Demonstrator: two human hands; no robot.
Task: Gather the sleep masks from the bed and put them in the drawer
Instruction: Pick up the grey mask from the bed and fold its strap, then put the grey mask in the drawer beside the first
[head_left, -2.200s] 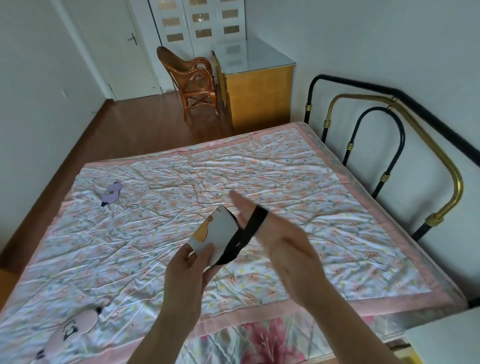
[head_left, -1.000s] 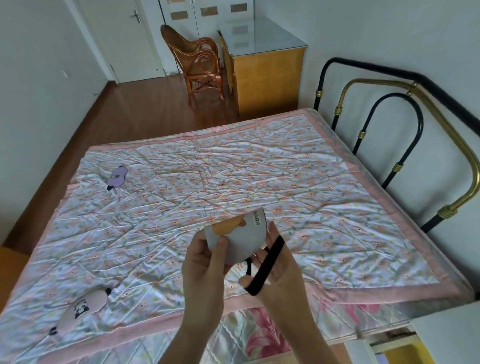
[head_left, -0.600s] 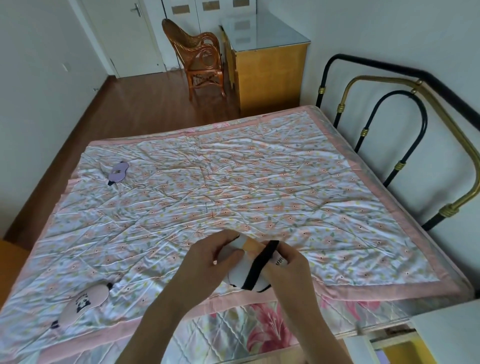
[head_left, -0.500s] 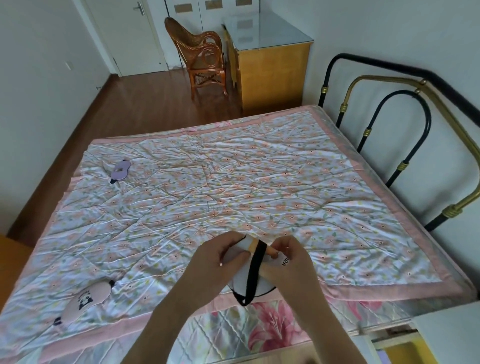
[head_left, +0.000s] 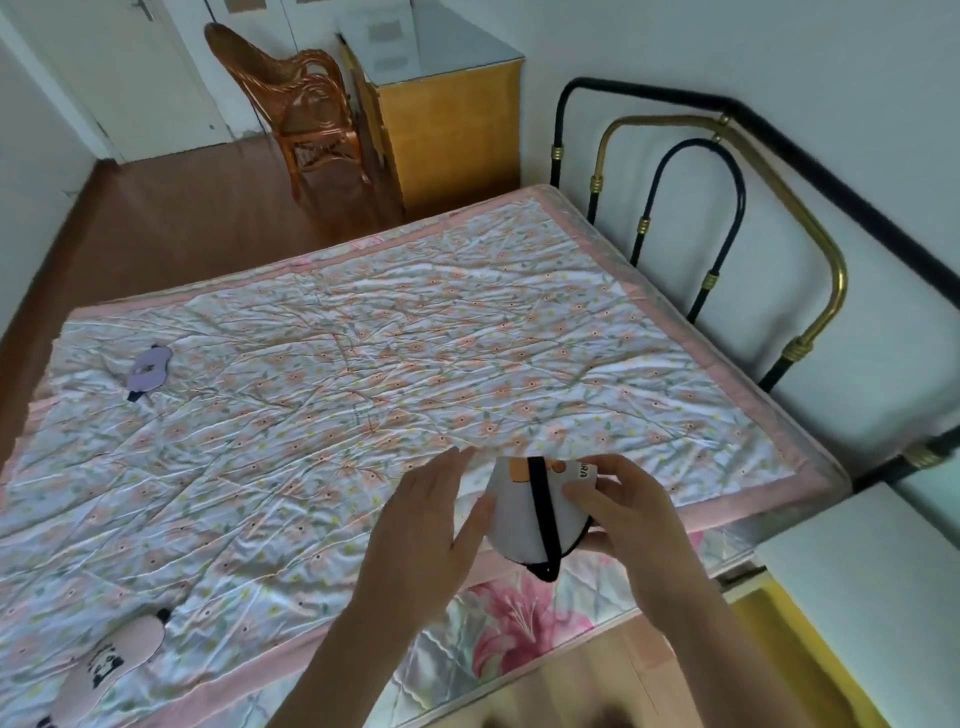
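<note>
Now white mask over near bed edge, right hand gripping.

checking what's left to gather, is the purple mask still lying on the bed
Yes, the purple sleep mask lies on the quilt near the bed's far left side, untouched.

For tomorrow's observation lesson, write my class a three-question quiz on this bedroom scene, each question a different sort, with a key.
1. True or false: the left hand grips the white sleep mask.
2. How many sleep masks lie on the quilt?
3. The black strap is: A) hanging loose B) wrapped round the folded mask C) missing.

Key: 1 false, the right hand holds it; 2 two, the purple mask and the pink panda mask; 3 B.
</note>
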